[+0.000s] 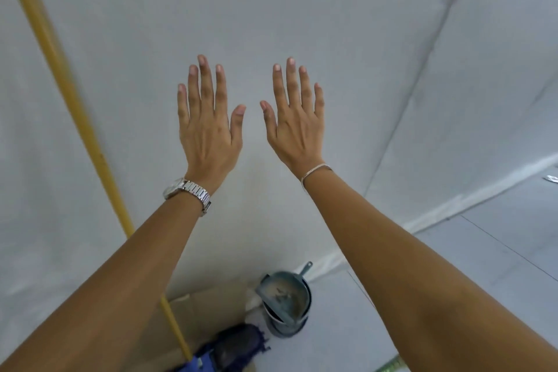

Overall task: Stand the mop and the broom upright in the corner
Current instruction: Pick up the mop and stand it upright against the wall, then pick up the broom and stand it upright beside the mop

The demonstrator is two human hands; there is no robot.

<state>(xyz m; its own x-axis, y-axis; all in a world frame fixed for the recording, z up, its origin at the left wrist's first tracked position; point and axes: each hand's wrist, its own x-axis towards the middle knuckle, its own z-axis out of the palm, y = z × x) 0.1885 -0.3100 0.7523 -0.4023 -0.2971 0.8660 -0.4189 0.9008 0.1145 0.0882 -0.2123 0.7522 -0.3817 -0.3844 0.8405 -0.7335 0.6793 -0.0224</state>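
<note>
A long yellow handle (65, 81) leans against the white wall at the left and runs down to a blue and dark head (232, 347) on the floor at the bottom; I cannot tell whether it is the mop or the broom. My left hand (208, 124) and my right hand (294, 121) are held up side by side in front of the wall, backs toward me, fingers spread, holding nothing. Neither hand touches the handle. A second long-handled tool is not in view.
A grey bucket (287, 326) with a dusty dustpan (282, 290) in it stands on the floor by the wall. A flattened cardboard sheet (199, 311) leans behind the blue head. White skirting (453, 202) runs along the right wall above a pale tiled floor (498, 251).
</note>
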